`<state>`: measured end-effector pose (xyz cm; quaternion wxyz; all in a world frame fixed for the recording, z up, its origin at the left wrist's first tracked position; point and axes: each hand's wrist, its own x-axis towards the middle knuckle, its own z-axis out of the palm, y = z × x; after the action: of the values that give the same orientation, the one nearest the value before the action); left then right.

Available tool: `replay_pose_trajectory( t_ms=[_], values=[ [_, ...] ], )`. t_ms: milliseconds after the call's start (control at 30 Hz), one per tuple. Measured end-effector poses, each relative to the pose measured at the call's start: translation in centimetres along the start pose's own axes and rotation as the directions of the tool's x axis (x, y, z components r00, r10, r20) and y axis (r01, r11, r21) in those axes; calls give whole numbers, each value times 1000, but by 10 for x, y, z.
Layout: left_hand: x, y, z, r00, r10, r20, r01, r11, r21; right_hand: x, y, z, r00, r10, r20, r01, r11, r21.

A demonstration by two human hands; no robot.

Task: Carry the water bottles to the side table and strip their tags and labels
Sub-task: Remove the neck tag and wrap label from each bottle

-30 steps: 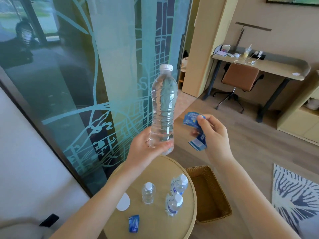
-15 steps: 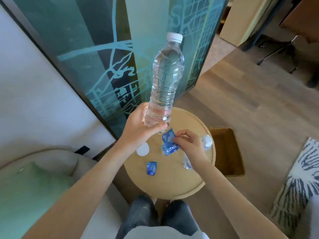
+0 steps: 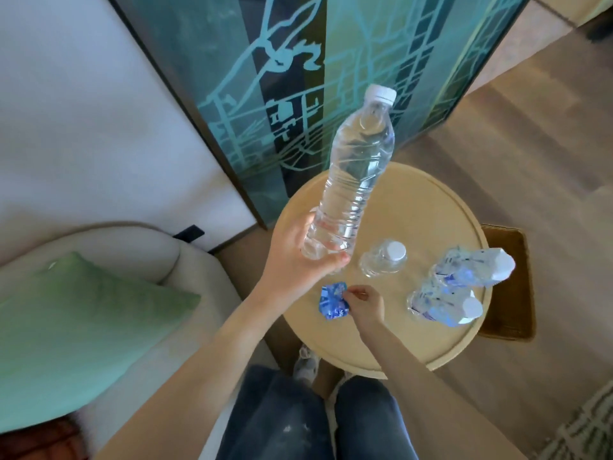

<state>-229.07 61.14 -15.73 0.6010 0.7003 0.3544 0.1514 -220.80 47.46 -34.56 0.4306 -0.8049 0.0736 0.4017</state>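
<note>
Round pale wooden side table [image 3: 431, 220] stands beside a teal patterned glass panel [image 3: 298, 94]. Over its left edge, the left hand [image 3: 298, 263] grips the base of a clear, label-free plastic water bottle [image 3: 358, 167], which tilts up to the right. Just nearer, the right hand [image 3: 365, 305] pinches a crumpled blue label [image 3: 331, 302] by its right edge. To the right stand 1 bare small bottle [image 3: 384, 260] and 2 blue-labelled bottles [image 3: 464, 272].

The left hand [image 3: 295, 260] and right hand [image 3: 366, 305] are bare, and so are both forearms as far as the lower edge of the view. The legs are in dark blue jeans [image 3: 368, 423], with small pale flecks and faded patches on the left thigh. Past the knees is a pale grey-white shoe [image 3: 306, 363], too blurred for detail.
</note>
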Motion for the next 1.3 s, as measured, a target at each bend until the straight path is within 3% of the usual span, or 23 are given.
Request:
replay_pose_trajectory(
  t_ms=[100, 300, 500, 567, 700, 800, 867, 1067, 1300],
  values=[
    [-1, -15, -1, 1000, -28, 10, 27, 999, 32, 8, 19, 4, 999, -6, -54, 0, 995, -102],
    [-9, -23, -3, 997, -79, -8, 79, 994, 72, 8, 31, -1, 996, -89, -26, 81, 971, -226],
    [-16, -15, -7, 995, -102, -1, 102, 992, 71, -35, 2, -22, 946, -323, 29, 307, 865, -396],
    [-18, -8, -9, 995, -96, 2, 95, 994, 53, -62, -21, -37, 903, -426, 51, 417, 842, -343],
    [-16, 10, -13, 996, -85, 6, 84, 996, 23, -114, -104, -76, 805, -588, 83, 589, 808, 10],
    [-6, 23, -13, 997, -70, 14, 70, 997, 16, -135, -174, -104, 734, -668, 122, 627, 735, 257],
    [1, 33, -9, 999, -42, 30, 41, 998, 44, -137, -210, -117, 704, -691, 166, 630, 715, 304],
    [27, 50, 11, 992, 90, 83, -101, 985, 137, -116, -275, -135, 751, -610, 253, 567, 792, 225],
    [71, 42, 34, 981, 119, 155, -156, 955, 253, -74, -286, -151, 799, -589, 120, 535, 788, 306]
  ],
)
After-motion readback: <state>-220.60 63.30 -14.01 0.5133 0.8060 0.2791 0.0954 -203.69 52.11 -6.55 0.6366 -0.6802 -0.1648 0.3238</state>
